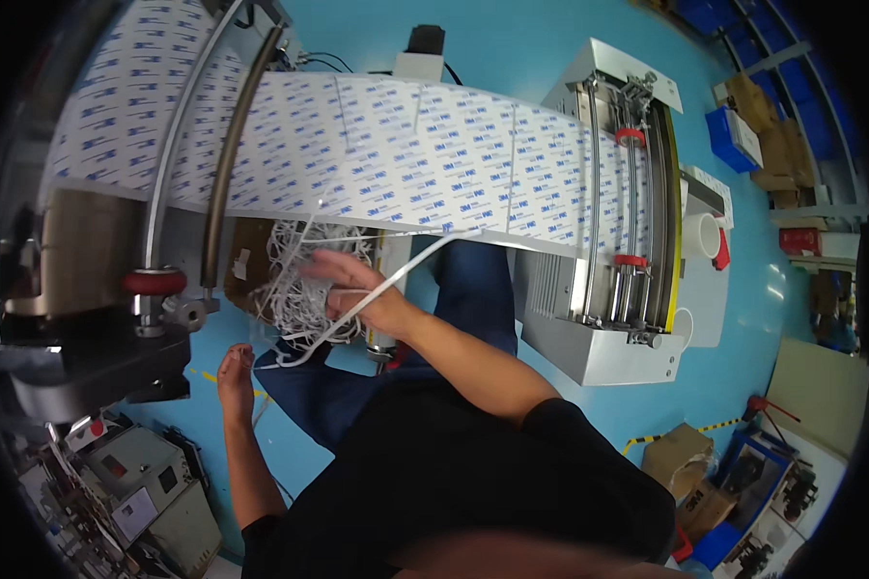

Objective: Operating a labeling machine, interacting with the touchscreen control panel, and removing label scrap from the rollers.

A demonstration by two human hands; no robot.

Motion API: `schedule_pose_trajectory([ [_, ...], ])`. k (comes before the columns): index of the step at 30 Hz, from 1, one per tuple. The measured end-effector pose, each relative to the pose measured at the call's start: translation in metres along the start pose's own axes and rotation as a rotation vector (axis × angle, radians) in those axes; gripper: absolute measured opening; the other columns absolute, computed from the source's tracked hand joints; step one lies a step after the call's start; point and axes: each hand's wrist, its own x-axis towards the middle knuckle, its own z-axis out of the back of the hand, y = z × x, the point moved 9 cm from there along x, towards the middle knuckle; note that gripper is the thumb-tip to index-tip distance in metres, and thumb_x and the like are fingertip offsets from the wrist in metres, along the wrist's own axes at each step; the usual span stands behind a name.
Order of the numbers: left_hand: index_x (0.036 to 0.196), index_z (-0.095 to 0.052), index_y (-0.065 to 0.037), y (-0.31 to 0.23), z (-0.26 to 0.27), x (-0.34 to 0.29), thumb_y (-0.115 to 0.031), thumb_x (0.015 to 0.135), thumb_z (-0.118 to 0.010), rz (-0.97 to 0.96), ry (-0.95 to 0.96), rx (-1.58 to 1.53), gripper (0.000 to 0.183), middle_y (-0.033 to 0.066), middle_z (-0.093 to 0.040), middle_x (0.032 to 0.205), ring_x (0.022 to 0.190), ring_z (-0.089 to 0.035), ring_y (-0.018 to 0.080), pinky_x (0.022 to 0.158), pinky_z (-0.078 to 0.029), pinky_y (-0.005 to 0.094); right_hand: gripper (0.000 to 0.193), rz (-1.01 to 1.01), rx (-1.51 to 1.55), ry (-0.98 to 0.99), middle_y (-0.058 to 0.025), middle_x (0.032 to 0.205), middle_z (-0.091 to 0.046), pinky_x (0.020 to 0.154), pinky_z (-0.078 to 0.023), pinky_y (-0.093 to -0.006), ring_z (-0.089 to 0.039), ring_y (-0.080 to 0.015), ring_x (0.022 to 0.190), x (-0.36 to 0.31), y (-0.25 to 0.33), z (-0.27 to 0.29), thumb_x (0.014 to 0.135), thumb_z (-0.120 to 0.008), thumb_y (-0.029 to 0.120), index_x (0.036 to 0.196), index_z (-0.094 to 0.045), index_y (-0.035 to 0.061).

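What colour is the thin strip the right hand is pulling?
White: the thin strip runs through the right hand, plain in the head view.

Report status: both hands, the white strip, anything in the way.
Right hand gripping white strip trailing off the printed sheet. Left hand open, empty, low beside the strip's loose end. Tangle of strips under right hand, nothing blocking.

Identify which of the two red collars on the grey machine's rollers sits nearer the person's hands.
The lower red collar, beside the sheet's near edge; the other red collar sits farther up.
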Motion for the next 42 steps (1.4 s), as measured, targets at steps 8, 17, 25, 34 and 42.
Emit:
schedule_pose_trajectory([
  [8, 0.111, -0.061, -0.005, -0.003, 0.032, 0.003, -0.026, 0.094, -0.057, 0.123, -0.523, 0.080, 0.027, 0.0055, -0.062, 0.106, 0.108, -0.054, 0.0188, 0.096, -0.037, 0.0354, 0.026, -0.192, 0.026, -0.033, -0.0061, 0.095, -0.064, 0.074, -0.049, -0.0230, -0.059, -0.0103, 0.083, -0.012, -0.036, -0.005, 0.095, -0.059, 0.018, 0.116, -0.057, 0.0021],
  [17, 0.124, -0.048, 0.003, -0.100, -0.239, 0.061, -0.017, 0.094, -0.058, -0.478, -0.060, 0.566, 0.038, 0.0168, -0.058, 0.117, 0.108, -0.056, 0.0234, 0.095, -0.043, 0.0351, 0.061, 0.022, 0.267, -0.544, -0.0096, 0.121, -0.056, 0.080, -0.050, -0.0278, -0.060, -0.0159, 0.094, -0.108, -0.032, 0.046, 0.087, -0.063, 0.004, 0.141, -0.035, 0.0044],
  [25, 0.097, -0.063, -0.004, -0.081, -0.254, 0.074, -0.034, 0.100, -0.048, -0.126, 0.234, 0.289, 0.034, -0.0038, -0.046, 0.063, 0.056, -0.041, 0.0064, 0.063, -0.043, 0.0241, 0.036, -0.039, -0.742, -0.065, -0.0109, 0.107, -0.066, 0.077, -0.052, -0.0325, -0.065, -0.0176, 0.086, -0.267, 0.197, -0.015, 0.089, -0.066, 0.015, 0.121, -0.058, -0.0001],
  [34, 0.081, -0.060, -0.006, -0.102, -0.233, 0.068, -0.034, 0.100, -0.049, -0.178, 0.121, 0.457, 0.035, -0.0060, -0.039, 0.055, 0.049, -0.033, 0.0033, 0.048, -0.029, 0.0217, 0.048, -0.173, -1.073, -1.014, -0.0118, 0.111, -0.062, 0.085, -0.049, -0.0315, -0.060, -0.0199, 0.095, -0.331, 0.383, 0.233, 0.092, -0.056, 0.029, 0.126, -0.053, -0.0044],
  [42, 0.079, -0.060, -0.008, -0.117, -0.195, 0.064, -0.033, 0.099, -0.051, -0.202, 0.075, 0.451, 0.034, -0.0068, -0.039, 0.054, 0.047, -0.031, 0.0015, 0.043, -0.023, 0.0210, 0.051, -0.266, -0.617, -0.899, -0.0154, 0.116, -0.060, 0.088, -0.049, -0.0337, -0.062, -0.0224, 0.098, -0.288, 0.331, 0.298, 0.094, -0.055, 0.034, 0.128, -0.050, -0.0030],
])
